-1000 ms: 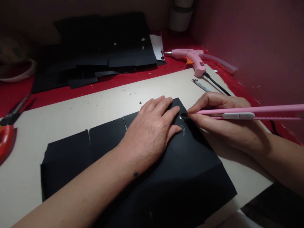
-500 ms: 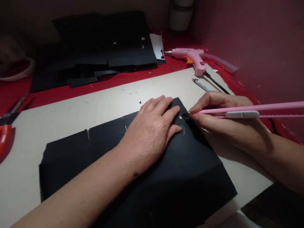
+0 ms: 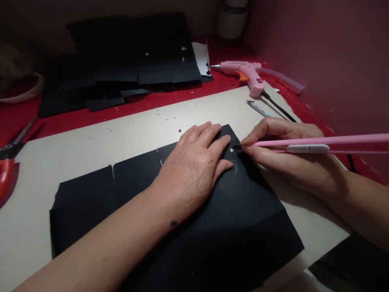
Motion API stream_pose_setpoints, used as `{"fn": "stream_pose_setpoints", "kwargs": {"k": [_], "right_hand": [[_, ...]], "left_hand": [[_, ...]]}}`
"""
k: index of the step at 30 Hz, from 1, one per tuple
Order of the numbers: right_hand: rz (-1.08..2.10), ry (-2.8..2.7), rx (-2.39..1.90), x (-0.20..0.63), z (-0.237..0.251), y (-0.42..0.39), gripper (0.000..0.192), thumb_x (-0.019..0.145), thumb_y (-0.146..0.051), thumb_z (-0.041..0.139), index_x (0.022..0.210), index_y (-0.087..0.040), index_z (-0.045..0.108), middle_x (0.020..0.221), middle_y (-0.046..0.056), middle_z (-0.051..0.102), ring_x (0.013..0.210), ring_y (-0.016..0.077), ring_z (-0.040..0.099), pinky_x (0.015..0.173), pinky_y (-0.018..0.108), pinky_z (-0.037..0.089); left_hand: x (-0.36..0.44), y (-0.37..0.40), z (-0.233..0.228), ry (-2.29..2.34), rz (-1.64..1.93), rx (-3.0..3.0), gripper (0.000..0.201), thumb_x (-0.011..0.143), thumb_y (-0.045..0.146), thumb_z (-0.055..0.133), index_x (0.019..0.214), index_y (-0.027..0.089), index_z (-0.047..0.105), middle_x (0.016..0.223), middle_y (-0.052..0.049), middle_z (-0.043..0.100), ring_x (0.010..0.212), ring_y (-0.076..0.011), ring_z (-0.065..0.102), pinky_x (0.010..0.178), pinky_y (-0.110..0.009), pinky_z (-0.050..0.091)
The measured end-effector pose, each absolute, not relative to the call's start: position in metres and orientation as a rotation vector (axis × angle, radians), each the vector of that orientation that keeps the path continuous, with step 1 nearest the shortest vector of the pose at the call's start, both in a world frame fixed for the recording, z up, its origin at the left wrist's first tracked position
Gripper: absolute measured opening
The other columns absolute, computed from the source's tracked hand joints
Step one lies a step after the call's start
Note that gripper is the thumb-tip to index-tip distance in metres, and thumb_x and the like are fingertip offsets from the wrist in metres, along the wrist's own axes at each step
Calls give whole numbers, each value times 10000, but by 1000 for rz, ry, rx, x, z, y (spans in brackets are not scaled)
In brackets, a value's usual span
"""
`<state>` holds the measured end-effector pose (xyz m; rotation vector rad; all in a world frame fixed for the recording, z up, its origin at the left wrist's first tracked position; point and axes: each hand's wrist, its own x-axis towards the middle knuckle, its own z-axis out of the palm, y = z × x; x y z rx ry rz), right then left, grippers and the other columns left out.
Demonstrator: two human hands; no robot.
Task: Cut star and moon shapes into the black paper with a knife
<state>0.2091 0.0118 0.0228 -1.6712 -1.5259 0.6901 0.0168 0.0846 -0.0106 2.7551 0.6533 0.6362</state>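
Note:
My left hand (image 3: 202, 152) lies flat on a black sheet of card (image 3: 240, 202), fingers spread towards its far edge. Slits run in from that edge to the left of the hand. In my right hand (image 3: 282, 142) is a pink utility knife (image 3: 340, 142) with a white slider, gripped close to its blade. The dark blade tip touches the card beside a small white triangular cut-out (image 3: 231, 150). Just below, near my left thumb, a thin curved crescent outline (image 3: 235, 166) is drawn on the card.
A pink glue gun (image 3: 243, 71) with a black cord rests at the back right, near a blue patterned pencil (image 3: 257, 108). Red-handled scissors (image 3: 7, 174) lie at the left. More black card (image 3: 164, 69) sits behind on red cloth. Tiny scraps dot the white board (image 3: 142, 132).
The utility knife has shifted and tilted very slightly in my right hand, its tip still at the triangle. My left hand and the card have stayed put.

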Motion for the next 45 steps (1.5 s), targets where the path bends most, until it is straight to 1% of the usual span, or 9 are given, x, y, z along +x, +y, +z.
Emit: {"fn": "stream_pose_setpoints", "kwargs": {"k": [4, 8, 12, 21, 25, 28, 35, 39, 45], "right_hand": [[700, -1506, -1676, 209, 23, 10, 79, 767, -175, 701, 718, -228, 668, 688, -51, 657, 641, 113, 563, 530, 250, 368], [681, -1500, -1684, 209, 22, 9, 77, 786, -176, 705, 751, -241, 684, 729, -61, 676, 677, 102, 575, 546, 236, 379], [672, -1531, -1671, 210, 21, 9, 70, 803, -177, 697, 774, -240, 685, 740, -67, 673, 687, 93, 579, 563, 229, 386], [730, -1468, -1690, 210, 19, 9, 65, 778, -184, 695, 764, -246, 686, 714, -35, 668, 667, 142, 582, 532, 257, 402], [729, -1485, -1686, 211, 19, 9, 85, 790, -163, 687, 762, -243, 681, 721, -46, 666, 683, 123, 578, 560, 244, 412], [715, -1509, -1671, 211, 19, 10, 92, 786, -148, 686, 761, -236, 680, 726, -56, 662, 674, 103, 564, 554, 231, 396], [676, -1421, -1684, 205, 26, 10, 53, 770, -204, 713, 735, -232, 685, 716, -39, 670, 639, 115, 576, 525, 244, 383], [662, -1422, -1641, 206, 27, 10, 70, 787, -186, 705, 729, -216, 679, 714, -42, 677, 630, 91, 592, 540, 217, 409], [723, -1411, -1640, 208, 26, 9, 69, 810, -208, 709, 746, -214, 684, 710, -32, 672, 610, 91, 578, 517, 216, 408]], "left_hand": [[17, 85, -10, 654, 633, 2750, 392, 943, 303, 672, 1262, 76, 648, 1393, -195, 598, 1335, -367, 523, 1130, -552, 421], [17, 85, -11, 637, 657, 2732, 408, 928, 301, 688, 1248, 49, 659, 1376, -211, 604, 1325, -395, 529, 1127, -568, 418], [17, 85, -11, 634, 671, 2736, 411, 933, 303, 680, 1253, 45, 657, 1371, -212, 609, 1324, -394, 533, 1124, -563, 425], [17, 85, -11, 658, 653, 2760, 397, 935, 322, 678, 1246, 76, 659, 1384, -195, 606, 1328, -373, 532, 1125, -555, 428], [17, 85, -10, 650, 650, 2756, 389, 933, 295, 681, 1244, 63, 662, 1376, -202, 610, 1318, -383, 539, 1118, -557, 433], [17, 85, -10, 650, 651, 2752, 404, 930, 318, 685, 1246, 67, 662, 1377, -196, 610, 1321, -383, 536, 1122, -551, 431], [17, 85, -11, 664, 637, 2758, 415, 945, 339, 666, 1269, 81, 649, 1394, -188, 602, 1339, -369, 525, 1136, -548, 420], [16, 85, -10, 660, 624, 2759, 436, 950, 331, 659, 1294, 65, 640, 1405, -207, 594, 1333, -387, 532, 1124, -571, 427], [15, 85, -9, 651, 609, 2758, 442, 950, 328, 659, 1301, 60, 643, 1407, -221, 590, 1333, -410, 531, 1109, -593, 437]]}}
